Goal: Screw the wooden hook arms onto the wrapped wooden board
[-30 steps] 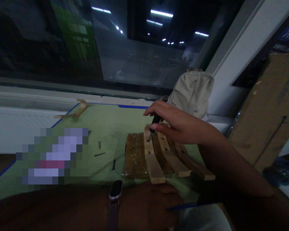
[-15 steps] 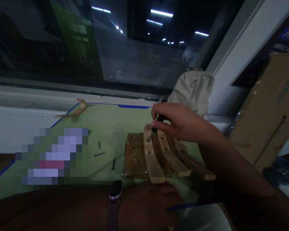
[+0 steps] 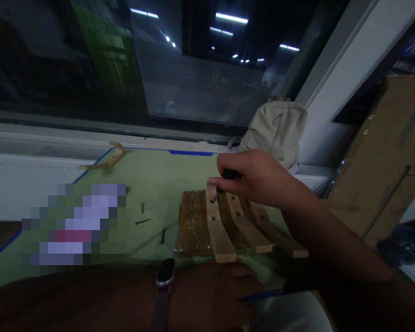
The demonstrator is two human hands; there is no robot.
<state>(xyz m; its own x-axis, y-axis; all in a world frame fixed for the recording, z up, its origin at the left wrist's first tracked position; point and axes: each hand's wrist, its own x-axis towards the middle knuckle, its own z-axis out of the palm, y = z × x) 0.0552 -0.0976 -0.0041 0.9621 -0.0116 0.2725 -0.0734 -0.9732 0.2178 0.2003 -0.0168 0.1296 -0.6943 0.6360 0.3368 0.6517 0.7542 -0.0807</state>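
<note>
Right fingers (image 3: 233, 161) hold — apparently — a screwdriver (image 3: 231, 174).

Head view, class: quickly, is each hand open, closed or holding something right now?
Right hand: closed, holding a black-handled screwdriver with a thin metal shaft.
Left hand: cannot be told; it is dark and its grip does not show.

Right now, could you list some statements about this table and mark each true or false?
1. The right hand holds a black-handled metal screwdriver. True.
2. The screwdriver's tip meets the rightmost curved pale wooden piece. False: it meets the leftmost curved pale wooden piece.
3. Several thin metal fasteners lie loose on the green tabletop. True.
4. The beige fabric backpack is nearer the camera than the right hand. False: it is beyond it.
5. The left hand is nearer the camera than the screwdriver. True.
</note>
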